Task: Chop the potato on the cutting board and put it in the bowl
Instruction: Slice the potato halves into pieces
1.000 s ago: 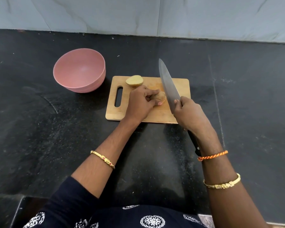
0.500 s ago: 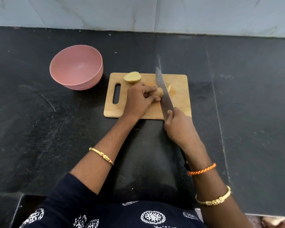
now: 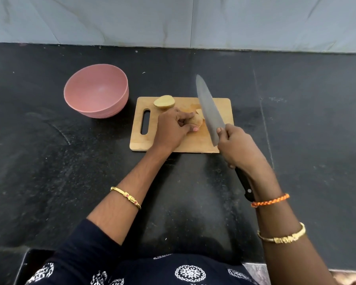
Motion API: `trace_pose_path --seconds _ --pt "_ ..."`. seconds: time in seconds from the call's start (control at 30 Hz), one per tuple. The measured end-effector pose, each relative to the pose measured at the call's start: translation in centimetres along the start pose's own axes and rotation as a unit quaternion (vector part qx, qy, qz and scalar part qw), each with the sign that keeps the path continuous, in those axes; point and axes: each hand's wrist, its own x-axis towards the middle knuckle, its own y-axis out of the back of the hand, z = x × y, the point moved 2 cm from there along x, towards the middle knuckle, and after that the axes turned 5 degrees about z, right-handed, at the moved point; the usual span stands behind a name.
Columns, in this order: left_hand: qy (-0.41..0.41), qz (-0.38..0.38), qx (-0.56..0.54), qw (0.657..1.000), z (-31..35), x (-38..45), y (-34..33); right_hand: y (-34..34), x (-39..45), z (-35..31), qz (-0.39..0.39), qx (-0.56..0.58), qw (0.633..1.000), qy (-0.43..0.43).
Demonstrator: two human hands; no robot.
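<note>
On the dark worktop [image 3: 49,182], the pink bowl [image 3: 96,91] is seen empty, just left of the cutting board [image 3: 224,105]. The knife [image 3: 209,112], down through the potato half a second ago, is now raised by the right hand [image 3: 237,149], fingers wrapped round its handle. One cut is judged done. The potato piece [image 3: 196,121] is pinched on the board by the left hand [image 3: 171,130]; another half [image 3: 164,101] lies apart. No writing is legible.

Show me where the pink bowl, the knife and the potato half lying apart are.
pink bowl [image 3: 84,109]: head view, outer wall.
knife [image 3: 207,105]: head view, flat of blade.
potato half [image 3: 164,102]: head view, cut face.
</note>
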Motion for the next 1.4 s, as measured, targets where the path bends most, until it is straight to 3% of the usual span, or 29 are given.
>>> trace_pose_path --seconds 0.3,0.7,1.4 --pt "0.006 -0.004 -0.005 1.0 0.1 0.1 0.2 -1.0 0.9 -0.7 -0.013 -0.009 1.0 0.004" --pt "-0.001 0.001 0.021 1.0 0.3 -0.3 0.1 -0.6 1.3 -0.3 0.04 0.006 0.999 -0.008" --pt "-0.019 -0.004 0.041 0.999 0.3 -0.3 0.0 -1.4 1.6 -1.5 0.014 -0.023 1.0 -0.004"
